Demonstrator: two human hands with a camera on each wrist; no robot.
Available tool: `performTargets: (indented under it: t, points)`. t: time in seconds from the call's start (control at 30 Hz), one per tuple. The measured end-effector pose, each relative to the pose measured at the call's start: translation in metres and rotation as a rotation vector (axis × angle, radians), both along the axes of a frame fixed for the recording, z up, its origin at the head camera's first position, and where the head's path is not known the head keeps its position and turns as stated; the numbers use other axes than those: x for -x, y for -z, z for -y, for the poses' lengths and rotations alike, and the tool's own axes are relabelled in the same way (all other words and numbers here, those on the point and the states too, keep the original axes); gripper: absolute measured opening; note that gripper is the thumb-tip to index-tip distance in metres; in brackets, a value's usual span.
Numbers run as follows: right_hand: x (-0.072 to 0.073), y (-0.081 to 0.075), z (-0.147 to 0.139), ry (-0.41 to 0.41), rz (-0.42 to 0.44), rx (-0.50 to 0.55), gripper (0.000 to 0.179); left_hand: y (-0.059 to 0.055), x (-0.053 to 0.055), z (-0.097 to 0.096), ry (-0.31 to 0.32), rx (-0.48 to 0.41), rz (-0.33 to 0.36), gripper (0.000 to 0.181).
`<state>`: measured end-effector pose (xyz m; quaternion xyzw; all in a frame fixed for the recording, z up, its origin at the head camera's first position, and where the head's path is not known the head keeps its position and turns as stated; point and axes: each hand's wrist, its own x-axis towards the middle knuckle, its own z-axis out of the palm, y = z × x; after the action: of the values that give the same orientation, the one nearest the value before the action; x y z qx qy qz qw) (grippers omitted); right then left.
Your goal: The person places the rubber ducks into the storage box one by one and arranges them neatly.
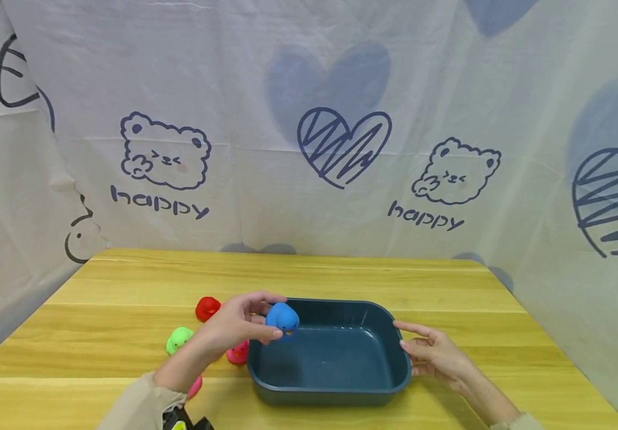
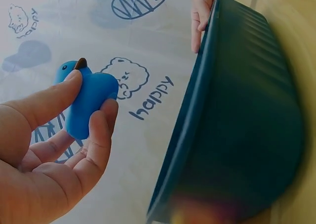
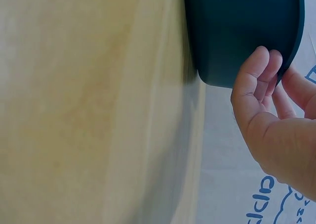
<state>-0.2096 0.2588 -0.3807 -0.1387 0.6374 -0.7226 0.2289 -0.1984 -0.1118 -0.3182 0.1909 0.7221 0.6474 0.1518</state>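
My left hand [image 1: 236, 325] pinches a blue toy duck [image 1: 282, 316] between thumb and fingers, above the left rim of a dark teal plastic bin [image 1: 330, 394]. In the left wrist view the duck [image 2: 91, 100] has a dark beak that lies by the thumb tip, and the bin's wall [image 2: 242, 105] stands apart from it. At the bin's right end my right hand [image 1: 438, 358] holds the rim, with fingers against the outer wall in the right wrist view. The bin's visible floor holds nothing.
Left of the bin, on the wooden table [image 1: 449, 292], lie a red duck [image 1: 208, 308], a green duck [image 1: 180, 338] and a pink duck [image 1: 237, 353]. Another pink thing [image 1: 195, 387] is mostly hidden by the left forearm. A printed cloth [image 1: 255, 179] hangs behind.
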Motion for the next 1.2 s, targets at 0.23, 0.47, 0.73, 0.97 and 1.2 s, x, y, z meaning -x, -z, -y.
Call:
performTargets:
  t: [0.23, 0.47, 0.73, 0.97, 1.2]
  points:
    - [0.001, 0.001, -0.001, -0.005, -0.002, 0.007, 0.042, -0.012, 0.007, -0.004, 0.011, 0.005, -0.034, 0.054]
    - [0.001, 0.002, -0.001, -0.006, -0.003, 0.009, 0.040, -0.018, 0.012, -0.011, 0.006, 0.020, -0.064, 0.053]
    - [0.002, 0.003, -0.002, -0.007, -0.003, 0.017, 0.040, -0.013, 0.021, -0.024, 0.033, 0.016, -0.061, 0.053]
    - [0.002, 0.003, -0.002, -0.004, 0.000, 0.014, 0.039, -0.008, 0.028, -0.041, 0.085, -0.003, -0.057, 0.052]
    - [0.002, 0.003, -0.001, 0.009, -0.004, 0.001, 0.040, -0.006, 0.031, -0.062, 0.085, -0.001, -0.024, 0.049]
